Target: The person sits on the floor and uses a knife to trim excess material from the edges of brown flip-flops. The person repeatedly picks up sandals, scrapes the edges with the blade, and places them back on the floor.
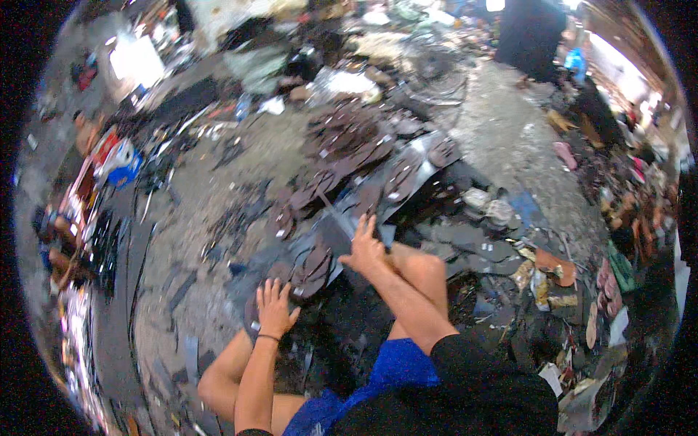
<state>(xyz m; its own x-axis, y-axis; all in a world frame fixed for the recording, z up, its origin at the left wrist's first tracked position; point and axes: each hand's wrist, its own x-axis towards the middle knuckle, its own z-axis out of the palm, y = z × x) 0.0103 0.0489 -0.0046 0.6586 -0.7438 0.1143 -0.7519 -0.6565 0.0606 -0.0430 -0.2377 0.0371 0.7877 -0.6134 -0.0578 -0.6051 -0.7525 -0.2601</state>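
Observation:
My left hand (274,312) has its fingers spread, palm down, over a dark sole beside my left knee; whether it presses on it I cannot tell. Just beyond it lie dark brown flip-flops (314,269). My right hand (367,253) reaches forward by my right knee, fingers apart and thumb out, above a dark flat sheet (336,236). A thin grey strip (334,209) runs up to near its fingertips. Farther off are more brown flip-flops (401,180) on a pale sheet and a heap of flip-flops (349,138). Motion blur softens the details.
Dark scraps (247,200) litter the grey ground. To the right lie crumpled pale lumps (491,209) and mixed offcuts (549,280). A blue and white tin (123,166) stands far left near long dark strips (116,254). Rubbish piles line the back.

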